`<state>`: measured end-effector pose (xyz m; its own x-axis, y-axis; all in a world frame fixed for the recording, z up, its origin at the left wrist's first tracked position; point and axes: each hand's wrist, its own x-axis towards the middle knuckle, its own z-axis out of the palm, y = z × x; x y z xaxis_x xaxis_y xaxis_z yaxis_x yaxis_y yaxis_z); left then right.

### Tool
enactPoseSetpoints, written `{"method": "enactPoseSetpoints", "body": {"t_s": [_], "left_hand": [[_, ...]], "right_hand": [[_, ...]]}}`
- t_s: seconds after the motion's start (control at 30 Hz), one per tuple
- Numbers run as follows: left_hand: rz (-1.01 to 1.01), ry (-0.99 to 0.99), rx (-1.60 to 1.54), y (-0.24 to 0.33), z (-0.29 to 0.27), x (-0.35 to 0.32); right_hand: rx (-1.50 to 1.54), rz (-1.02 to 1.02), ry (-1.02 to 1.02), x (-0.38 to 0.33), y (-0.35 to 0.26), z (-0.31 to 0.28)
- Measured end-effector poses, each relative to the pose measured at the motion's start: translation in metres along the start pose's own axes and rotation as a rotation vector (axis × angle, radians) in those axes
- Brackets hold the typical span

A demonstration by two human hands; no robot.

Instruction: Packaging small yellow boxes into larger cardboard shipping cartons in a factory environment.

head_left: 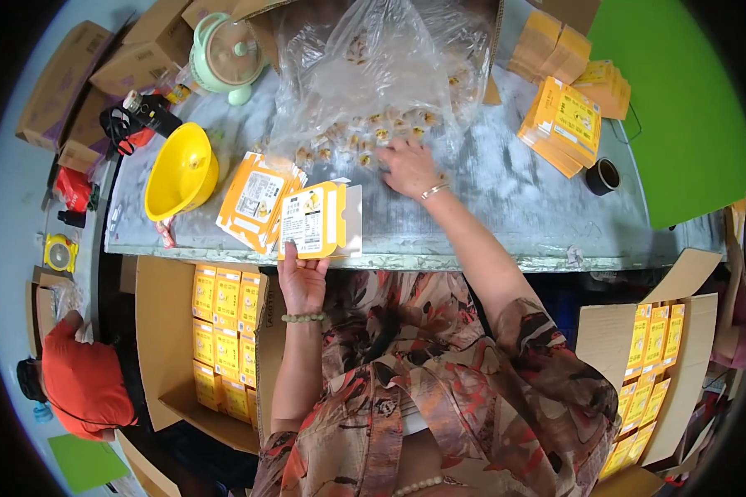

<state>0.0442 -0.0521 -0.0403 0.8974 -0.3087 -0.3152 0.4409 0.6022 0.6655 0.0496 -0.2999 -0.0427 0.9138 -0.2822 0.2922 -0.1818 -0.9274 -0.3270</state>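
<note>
Pouch (319, 221), yellow and flat, stood upright in the left hand (302, 282), pinched at its bottom edge. Right hand (408, 168) lay farther off, fingers spread on small wrapped sweets (365, 141) (spilled from a clear bag (373, 66)), right of the pouch.

The left hand (302, 282) held a yellow pouch (319, 220) upright at the near edge of the grey table (506, 199). The right hand (409, 166) lay flat on small wrapped sweets (365, 141) spilling from a clear plastic bag (373, 66). A loose pile of pouches (253, 199) lay just beside a yellow funnel (182, 170). An open carton (166, 331) of packed pouches stood below the table on the left.
</note>
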Motion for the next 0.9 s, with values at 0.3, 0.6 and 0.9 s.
{"method": "enactPoseSetpoints", "body": {"t_s": [0.3, 0.6, 0.9], "left_hand": [[0.049, -0.012, 0.113, 0.004, 0.010, 0.006], [0.150, 0.006, 0.319, -0.029, 0.040, 0.035], [0.191, 0.020, 0.390, -0.076, 0.072, 0.052]], "right_hand": [[0.226, -0.275, -0.220, -0.041, 0.053, -0.031], [0.144, 0.106, -0.409, -0.068, 0.086, -0.079], [0.365, -0.037, -0.396, -0.051, 0.046, -0.036]]}}
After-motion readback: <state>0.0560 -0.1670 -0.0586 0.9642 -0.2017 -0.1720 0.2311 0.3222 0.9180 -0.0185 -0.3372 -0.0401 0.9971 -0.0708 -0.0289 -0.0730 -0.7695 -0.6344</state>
